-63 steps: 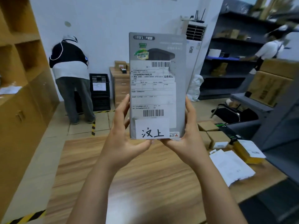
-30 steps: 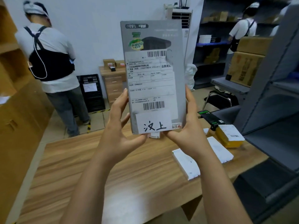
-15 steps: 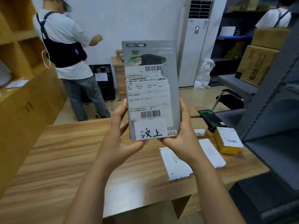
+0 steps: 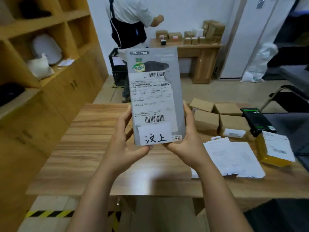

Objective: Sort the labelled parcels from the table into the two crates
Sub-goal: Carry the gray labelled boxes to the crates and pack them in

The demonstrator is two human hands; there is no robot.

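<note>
Grips the grey parcel by its lower sides with the fingers of the left hand and right hand — thumbs tucked under its bottom edge. Holds it upright, label toward the camera, above the middle of the desk. Beyond, near the desk's right edge — brown boxes, white flat parcels, a yellow parcel.

The handwritten characters 汶上 are shown in black on a white slip stuck at the bottom of the grey parcel. Two barcodes are printed on the shipping label above it, but its small print is too blurred to be read. The figure 1.6 is seen in a dark badge at the parcel's top edge.
</note>
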